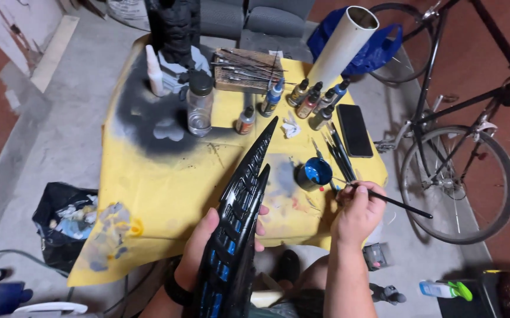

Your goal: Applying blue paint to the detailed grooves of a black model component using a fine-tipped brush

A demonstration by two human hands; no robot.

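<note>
Nearest the person, the left hand (203,250) is wrapped from below around a long, glossy black pointed prop piece (243,206) with blue-painted recesses, fingers curled round its lower body so the tapering tip rises up over the table. Just to the right, the right hand (358,209) pinches a thin black paintbrush (384,198), thumb and fingers closed on its handle, bristle end toward a small blue paint cup (315,172) standing on the yellow sheet (160,182) that covers the table. Beside the cup lie a few spare brushes (338,154), and next to them a dark phone (354,130) lies flat. Further back a row of small paint bottles (312,100) stands near a clear jar with a dark lid (199,103) and a white squeeze bottle (154,72), with a wooden tray of tools (244,69) behind. A broad black overspray patch (140,112) stains the sheet. Beyond the table, a white tube (343,44) leans over a blue bag (378,50); a bicycle (461,153) stands at the right.
</note>
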